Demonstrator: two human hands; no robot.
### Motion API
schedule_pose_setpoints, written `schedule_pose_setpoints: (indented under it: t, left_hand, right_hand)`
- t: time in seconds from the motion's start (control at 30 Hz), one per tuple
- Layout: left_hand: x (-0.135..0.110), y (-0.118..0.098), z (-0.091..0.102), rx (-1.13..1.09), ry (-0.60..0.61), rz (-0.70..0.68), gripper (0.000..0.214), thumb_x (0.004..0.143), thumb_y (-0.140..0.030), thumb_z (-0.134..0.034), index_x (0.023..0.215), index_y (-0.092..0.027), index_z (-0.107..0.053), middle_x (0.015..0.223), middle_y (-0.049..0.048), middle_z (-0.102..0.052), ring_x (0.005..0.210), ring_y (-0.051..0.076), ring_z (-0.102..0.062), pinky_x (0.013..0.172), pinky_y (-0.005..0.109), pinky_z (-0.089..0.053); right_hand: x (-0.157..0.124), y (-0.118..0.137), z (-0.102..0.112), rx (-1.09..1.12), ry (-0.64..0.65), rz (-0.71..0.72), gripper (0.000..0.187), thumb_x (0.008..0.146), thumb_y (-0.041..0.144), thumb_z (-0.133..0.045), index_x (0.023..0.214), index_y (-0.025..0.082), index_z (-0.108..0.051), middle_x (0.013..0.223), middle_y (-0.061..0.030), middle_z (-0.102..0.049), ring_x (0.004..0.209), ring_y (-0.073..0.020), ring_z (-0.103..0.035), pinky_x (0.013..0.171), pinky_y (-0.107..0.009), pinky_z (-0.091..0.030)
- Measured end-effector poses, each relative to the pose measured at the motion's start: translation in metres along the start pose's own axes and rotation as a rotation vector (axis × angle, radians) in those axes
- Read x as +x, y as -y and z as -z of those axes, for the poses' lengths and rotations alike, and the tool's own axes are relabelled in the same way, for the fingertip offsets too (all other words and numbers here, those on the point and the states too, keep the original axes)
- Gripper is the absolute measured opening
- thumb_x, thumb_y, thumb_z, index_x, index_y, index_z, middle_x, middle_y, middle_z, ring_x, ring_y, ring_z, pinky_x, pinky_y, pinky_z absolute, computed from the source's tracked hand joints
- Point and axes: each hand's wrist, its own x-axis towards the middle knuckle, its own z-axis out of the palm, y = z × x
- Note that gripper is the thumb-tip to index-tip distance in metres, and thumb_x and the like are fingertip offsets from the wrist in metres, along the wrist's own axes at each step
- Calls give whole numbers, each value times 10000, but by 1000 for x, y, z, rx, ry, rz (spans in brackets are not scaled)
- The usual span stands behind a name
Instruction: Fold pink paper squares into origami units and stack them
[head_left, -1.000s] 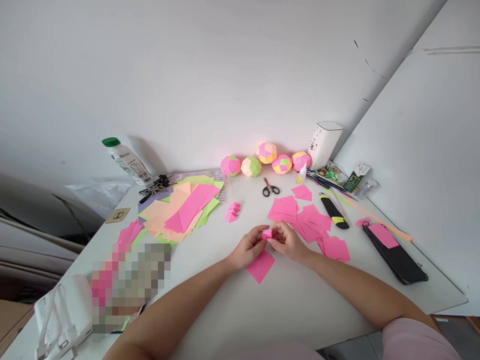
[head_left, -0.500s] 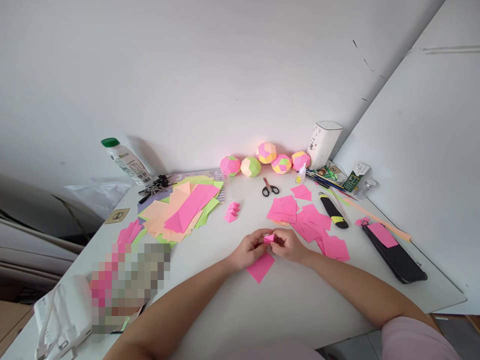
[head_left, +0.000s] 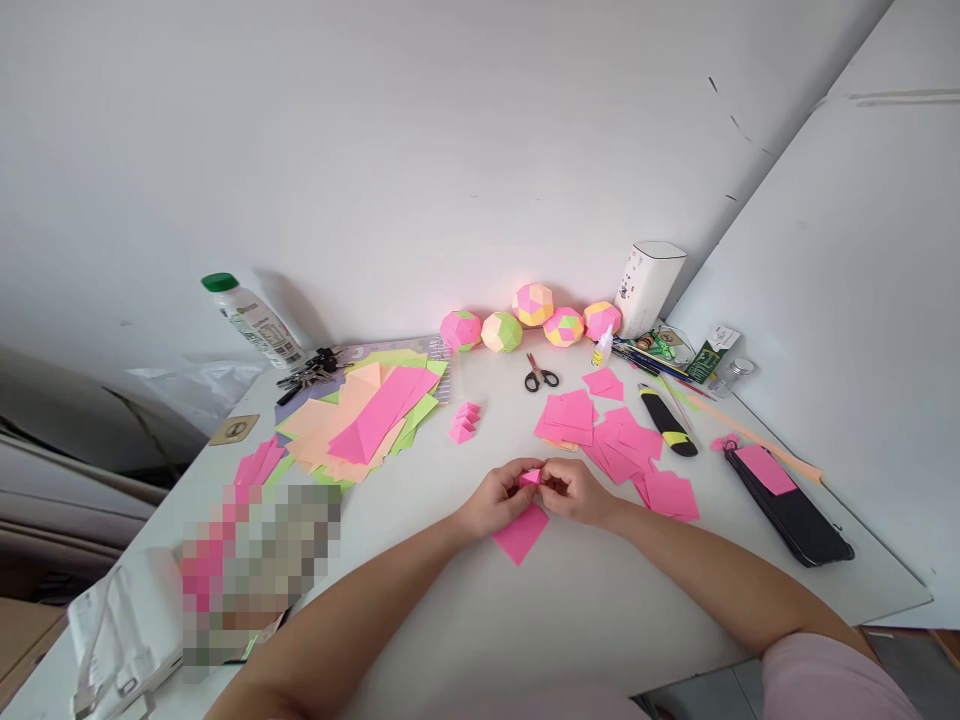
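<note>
head view: left hand [head_left: 496, 502] and right hand [head_left: 577, 492] pinch a small folded pink paper [head_left: 530, 478] between fingertips, near a flat pink sheet [head_left: 520, 540] on the counter [head_left: 600, 610].

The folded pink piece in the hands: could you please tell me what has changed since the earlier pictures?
The folded pink piece has come slightly nearer the person and been turned. The right hand, at its edge, shifted nearer too; the left hand still holds it. The pink square below, scissors and paper balls stayed put.
</note>
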Motion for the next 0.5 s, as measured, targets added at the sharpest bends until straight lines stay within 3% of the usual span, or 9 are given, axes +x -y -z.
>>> schedule_pose_setpoints:
  t: [0.23, 0.4, 0.5]
  left_hand:
    - [1, 2, -1, 35, 1, -53, 367, 793, -244, -516, 1154, -182, -530, 826, 40, -628, 699, 146, -544, 628, 264, -426]
    - [0, 5, 2, -84, 19, -5, 375, 808, -223, -460, 1178, -172, -490, 615, -19, -519, 559, 113, -466, 534, 235, -374]
    - [0, 7, 3, -155, -19, 2, 363, 816, -256, -472, 1167, -163, -481, 605, -30, -484, 558, 107, -453, 542, 235, -372]
  right_hand:
    - [1, 1, 2, 13, 1, -49, 151, 659, 93, -488, 568, 182, -406, 572, 41, -417, 495, -89, -401, 435, -204, -316]
    - [1, 3, 4, 130, -1, -130, 144, 673, 96, -479, 587, 186, -408, 581, 39, -448, 494, -99, -456, 445, -214, -342]
    - [1, 5, 4, 158, 12, -139, 139, 690, 90, -472, 597, 185, -431, 561, 39, -452, 497, -103, -466, 450, -213, -347]
